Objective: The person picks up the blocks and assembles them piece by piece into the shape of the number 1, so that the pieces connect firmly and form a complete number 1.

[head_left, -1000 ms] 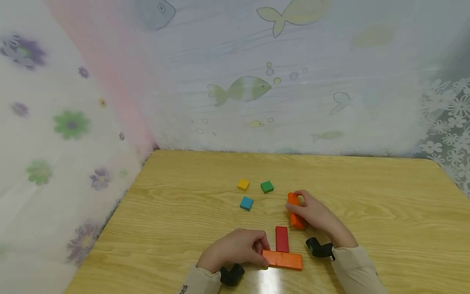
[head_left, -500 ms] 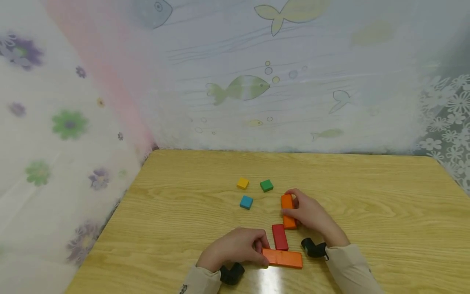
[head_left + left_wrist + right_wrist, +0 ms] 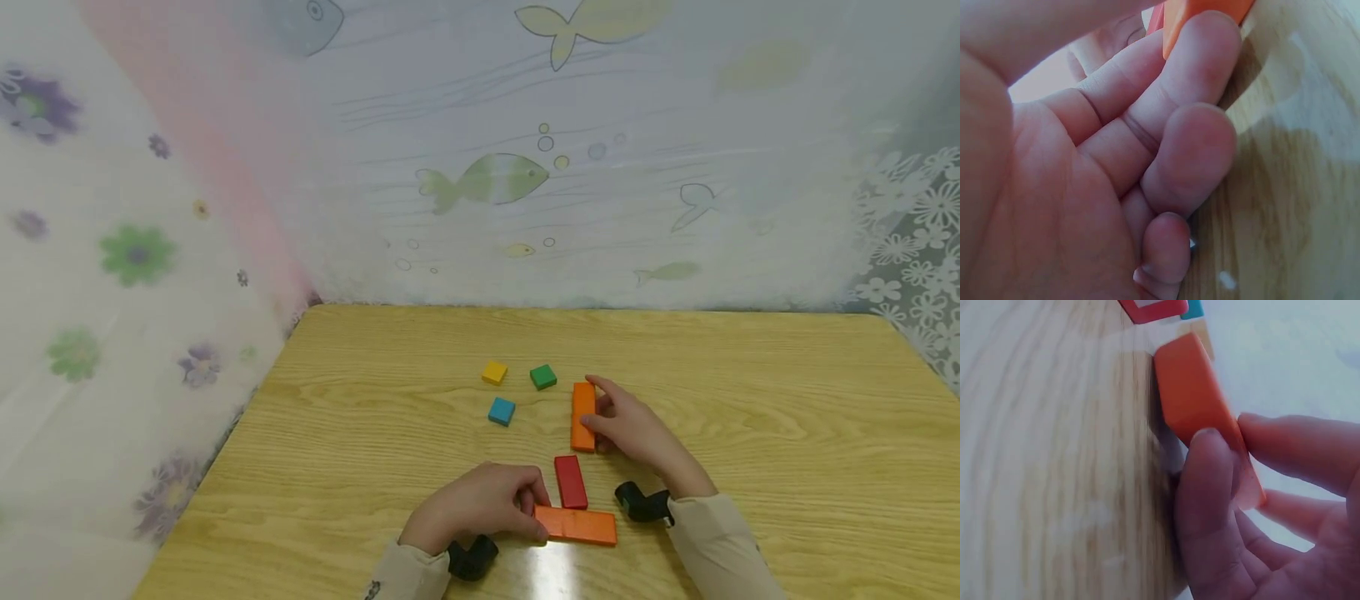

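In the head view, my left hand pinches the left end of a flat orange block lying crosswise on the table. Just beyond that block is a shorter red block, slightly slanted, its near end at the orange block's far side. A second long orange block points away from me, and my right hand holds it by its right side. In the right wrist view, thumb and fingers grip this orange block, which looks tilted close above the wood. The left wrist view shows only a corner of the near orange block.
Small square blocks lie left of the right hand: yellow, green and blue. All of them are on a wood-grain table. A fish-patterned curtain hangs along the table's far edge.
My right hand has moved the far orange block left, straightened it, then shifted it slightly away from me. The red block has turned a little, its far end leftward. My left hand has stayed put.
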Demonstrator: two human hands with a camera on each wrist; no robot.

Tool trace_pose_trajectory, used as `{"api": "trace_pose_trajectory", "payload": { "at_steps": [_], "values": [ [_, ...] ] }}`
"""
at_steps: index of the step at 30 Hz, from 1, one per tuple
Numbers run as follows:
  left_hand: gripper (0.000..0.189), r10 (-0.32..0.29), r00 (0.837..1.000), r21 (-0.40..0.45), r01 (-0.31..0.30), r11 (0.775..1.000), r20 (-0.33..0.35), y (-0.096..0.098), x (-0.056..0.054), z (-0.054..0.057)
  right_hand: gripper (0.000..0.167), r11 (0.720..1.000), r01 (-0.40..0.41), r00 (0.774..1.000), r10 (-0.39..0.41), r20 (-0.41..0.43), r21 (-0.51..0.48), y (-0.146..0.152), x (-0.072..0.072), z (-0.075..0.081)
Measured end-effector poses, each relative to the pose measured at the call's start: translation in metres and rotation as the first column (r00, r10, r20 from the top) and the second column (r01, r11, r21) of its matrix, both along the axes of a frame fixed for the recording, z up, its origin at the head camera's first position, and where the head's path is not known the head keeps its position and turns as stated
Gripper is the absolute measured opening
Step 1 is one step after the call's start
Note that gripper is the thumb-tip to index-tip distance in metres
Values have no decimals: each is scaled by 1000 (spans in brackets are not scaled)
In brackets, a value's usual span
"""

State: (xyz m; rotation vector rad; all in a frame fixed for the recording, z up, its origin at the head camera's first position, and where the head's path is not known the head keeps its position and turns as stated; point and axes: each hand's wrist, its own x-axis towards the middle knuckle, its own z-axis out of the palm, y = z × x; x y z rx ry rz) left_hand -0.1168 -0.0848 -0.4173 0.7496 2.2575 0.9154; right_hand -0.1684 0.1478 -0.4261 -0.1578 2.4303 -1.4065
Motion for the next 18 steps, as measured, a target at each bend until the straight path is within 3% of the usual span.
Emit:
{"api": "trace_pose_trajectory", "payload": {
  "at_steps": [6, 18],
  "values": [
    [23, 3, 1000, -7, -3, 1000, 8, 0, -1, -1, 67, 999, -18, 1000, 17, -16, -38, -5, -3, -1],
    [22, -12, 1000, 5, 12, 1000, -1, 0, -3, -3, 62, 990, -131, 989, 134, -60, 49, -10, -6, -1]
  ]
}}
